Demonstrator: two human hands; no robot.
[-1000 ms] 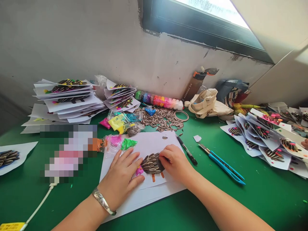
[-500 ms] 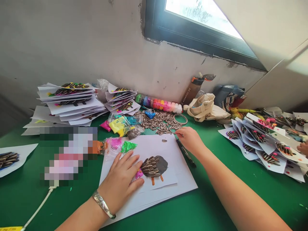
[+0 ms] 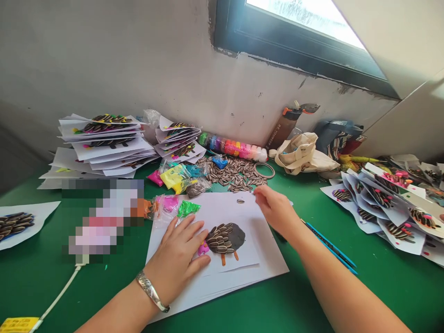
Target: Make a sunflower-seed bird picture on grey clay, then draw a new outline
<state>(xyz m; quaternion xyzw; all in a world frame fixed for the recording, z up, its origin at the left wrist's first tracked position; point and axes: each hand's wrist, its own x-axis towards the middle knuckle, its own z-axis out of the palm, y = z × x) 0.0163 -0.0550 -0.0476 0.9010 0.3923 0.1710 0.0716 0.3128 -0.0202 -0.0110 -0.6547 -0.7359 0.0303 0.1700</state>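
My left hand (image 3: 178, 252) lies flat, fingers spread, on the papers to the left of the dark clay oval (image 3: 237, 237), its fingertips right by the pink clay (image 3: 203, 249). A light, even palm seems best here: enough to steady the small sheet (image 3: 255, 255), without leaning on that soft pink piece.

My right hand (image 3: 275, 210) is beyond the oval and to its right, thumb and fingers drawn together at the larger sheet's edge; I can't tell whether a seed is between them.

The oval itself sits on the small sheet, its left part covered by overlapping striped seeds (image 3: 220, 240), its right part bare grey, with two orange strips (image 3: 224, 260) below. Those seeds lie like roof tiles, so I judge that a pinch by the edges, coming in from the bare right side, would disturb them least.

Beyond the oval, one loose seed (image 3: 240, 201) rests on the paper, easy to brush with a sleeve or wrist. The seed heap (image 3: 239, 173) lies farther beyond, beside a ring (image 3: 264, 170). The green packet (image 3: 188, 208) sits beyond and left of the oval, just past my left fingertips, crowding that side. Off to its right, my forearm partly covers a blue tool (image 3: 333, 247), worth a wide berth.
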